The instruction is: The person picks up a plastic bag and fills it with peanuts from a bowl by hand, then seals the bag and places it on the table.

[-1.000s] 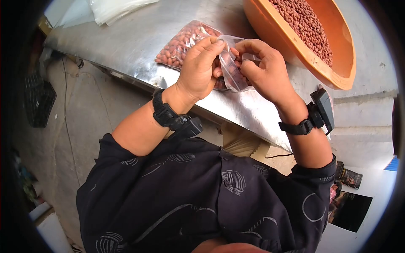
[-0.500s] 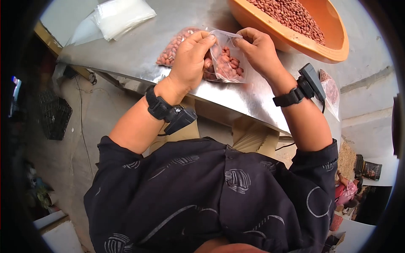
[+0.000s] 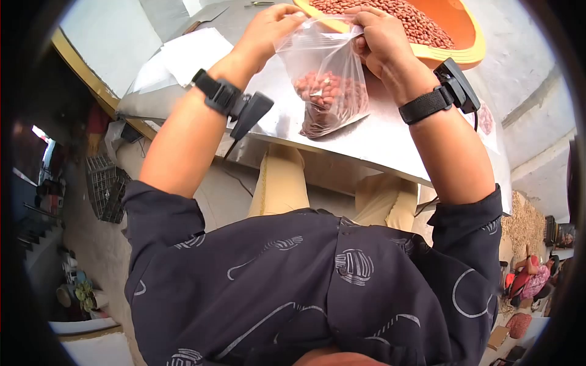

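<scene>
A clear plastic bag (image 3: pixel 351 58) with red-skinned peanuts (image 3: pixel 320 88) in its lower part stands upright between my hands, its base at the metal tabletop. My left hand (image 3: pixel 268 33) pinches the left side of the bag's mouth between thumb and fingers. At the mouth's right side, my right hand (image 3: pixel 386 43) is closed on the gathered plastic. The bag's top edge is stretched between both hands. Just behind them sits an orange basin (image 3: pixel 471 52) heaped with the same peanuts.
White plastic sheets or bags (image 3: pixel 195 52) lie on the metal table (image 3: pixel 390 143) at the left. Another bag of peanuts (image 3: pixel 486 119) is beyond my right wrist. A black crate (image 3: pixel 105 189) stands on the floor at left. Another person (image 3: pixel 534 277) is low at the far right.
The bag has gone from low and tilted to upright, with my hands raised farther up and spread apart at its mouth. The peanuts have settled toward the bottom. The whole view has shifted.
</scene>
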Motion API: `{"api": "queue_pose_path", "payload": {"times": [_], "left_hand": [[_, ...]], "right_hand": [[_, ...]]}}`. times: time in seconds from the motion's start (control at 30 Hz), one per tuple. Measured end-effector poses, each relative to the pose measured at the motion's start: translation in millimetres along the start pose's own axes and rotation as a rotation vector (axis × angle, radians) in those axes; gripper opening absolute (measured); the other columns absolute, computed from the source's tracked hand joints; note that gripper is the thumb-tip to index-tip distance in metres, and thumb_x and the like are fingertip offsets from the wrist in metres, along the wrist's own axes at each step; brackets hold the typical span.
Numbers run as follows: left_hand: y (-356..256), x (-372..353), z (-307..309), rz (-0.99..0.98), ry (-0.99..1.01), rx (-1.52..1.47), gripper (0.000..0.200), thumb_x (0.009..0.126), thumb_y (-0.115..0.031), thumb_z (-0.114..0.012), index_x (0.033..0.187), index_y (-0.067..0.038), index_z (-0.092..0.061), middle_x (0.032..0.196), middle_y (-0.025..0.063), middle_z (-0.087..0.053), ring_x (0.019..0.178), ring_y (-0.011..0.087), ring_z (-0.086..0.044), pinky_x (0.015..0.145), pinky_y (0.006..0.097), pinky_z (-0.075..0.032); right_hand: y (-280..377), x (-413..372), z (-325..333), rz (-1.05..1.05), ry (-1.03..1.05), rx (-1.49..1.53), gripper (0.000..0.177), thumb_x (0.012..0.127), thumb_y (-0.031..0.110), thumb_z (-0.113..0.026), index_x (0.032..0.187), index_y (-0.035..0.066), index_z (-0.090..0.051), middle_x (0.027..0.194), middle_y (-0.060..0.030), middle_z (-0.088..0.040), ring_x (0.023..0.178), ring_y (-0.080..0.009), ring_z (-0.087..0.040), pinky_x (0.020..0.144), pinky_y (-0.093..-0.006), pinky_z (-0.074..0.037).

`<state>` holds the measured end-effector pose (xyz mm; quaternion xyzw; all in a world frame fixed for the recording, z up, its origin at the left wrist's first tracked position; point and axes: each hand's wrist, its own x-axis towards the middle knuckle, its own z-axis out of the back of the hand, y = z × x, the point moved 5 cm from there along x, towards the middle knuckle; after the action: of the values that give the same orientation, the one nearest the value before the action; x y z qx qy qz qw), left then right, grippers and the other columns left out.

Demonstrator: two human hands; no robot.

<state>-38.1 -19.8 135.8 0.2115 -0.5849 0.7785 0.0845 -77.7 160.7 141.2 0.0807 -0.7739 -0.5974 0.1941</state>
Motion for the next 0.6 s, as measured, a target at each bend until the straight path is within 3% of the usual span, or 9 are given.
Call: {"api": "queue_pose_path", "payload": {"times": [0.03,0.13,0.23,0.27,0.37,0.4,0.5,0.6], "left_hand": [[-7,-13,1,-0.066,-0.12,-0.135,0.017,0.087,-0.02,-0.055,0.084,-0.004,-0.058,0.069,-0.0014,-0.056,0.061,0.0075,-0.049,0.056,0.0215,-0.04],[-55,-53,6,-0.278,0.025,0.037,0.027,0.086,-0.02,-0.057,0.109,-0.006,-0.058,0.104,0.0014,-0.058,0.085,0.0088,-0.052,0.072,0.0224,-0.043],[-66,-73,6,-0.474,0.075,0.44,0.04,0.079,-0.024,-0.066,0.116,-0.012,-0.057,0.121,0.0018,-0.049,0.096,0.0122,-0.05,0.081,0.0273,-0.042],[-67,-76,4,-0.453,0.048,0.565,0.044,0.072,-0.025,-0.071,0.112,-0.013,-0.059,0.124,0.0037,-0.046,0.099,0.0151,-0.049,0.082,0.0304,-0.043],[-53,-69,2,-0.395,0.128,0.668,0.038,0.074,-0.02,-0.07,0.11,-0.01,-0.06,0.121,0.003,-0.048,0.096,0.0129,-0.049,0.076,0.0273,-0.045],[-48,-65,2,-0.38,0.144,0.508,0.025,0.076,-0.011,-0.069,0.099,-0.006,-0.061,0.116,0.0017,-0.053,0.087,0.0086,-0.051,0.068,0.0219,-0.045],[-47,-58,7,-0.301,0.134,0.504,0.016,0.077,-0.005,-0.066,0.09,-0.003,-0.058,0.11,0.001,-0.057,0.077,0.0046,-0.05,0.064,0.0171,-0.043],[-61,-50,12,-0.376,0.161,0.526,0.01,0.078,-0.001,-0.063,0.085,-0.003,-0.056,0.11,0.004,-0.057,0.072,0.0032,-0.05,0.064,0.018,-0.044]], "right_hand": [[-6,4,5,-0.008,-0.054,0.022,0.016,0.082,0.003,-0.048,0.093,0.001,-0.06,0.064,-0.0001,-0.052,0.044,-0.0045,-0.038,0.039,-0.0181,-0.03],[-3,7,12,0.029,-0.062,-0.02,0.019,0.083,0.003,-0.046,0.096,0.002,-0.06,0.063,-0.0014,-0.052,0.041,-0.005,-0.035,0.037,-0.0184,-0.029],[2,-6,6,0.03,-0.058,0.037,0.012,0.08,0.003,-0.051,0.086,0.001,-0.061,0.059,-0.0011,-0.05,0.043,-0.0059,-0.04,0.038,-0.0204,-0.031],[2,-6,6,0.026,-0.067,0.058,0.013,0.081,0.003,-0.05,0.087,0.0,-0.061,0.058,-0.0013,-0.049,0.041,-0.0065,-0.039,0.038,-0.0197,-0.03],[5,-14,7,0.019,-0.043,0.096,0.014,0.081,0.002,-0.049,0.087,0.001,-0.061,0.058,-0.0015,-0.049,0.041,-0.0063,-0.038,0.038,-0.019,-0.03],[6,-15,9,0.012,-0.037,0.106,0.013,0.081,0.002,-0.049,0.088,0.0,-0.06,0.059,-0.0015,-0.049,0.041,-0.0064,-0.038,0.038,-0.0188,-0.03],[11,-21,16,0.041,-0.029,0.135,0.012,0.081,0.002,-0.05,0.088,0.0,-0.059,0.059,-0.0011,-0.049,0.044,-0.0064,-0.04,0.038,-0.0195,-0.032],[22,-31,21,0.105,-0.085,0.12,0.017,0.083,0.003,-0.049,0.097,0.001,-0.058,0.059,-0.001,-0.048,0.044,-0.0066,-0.04,0.04,-0.0203,-0.031]]}}
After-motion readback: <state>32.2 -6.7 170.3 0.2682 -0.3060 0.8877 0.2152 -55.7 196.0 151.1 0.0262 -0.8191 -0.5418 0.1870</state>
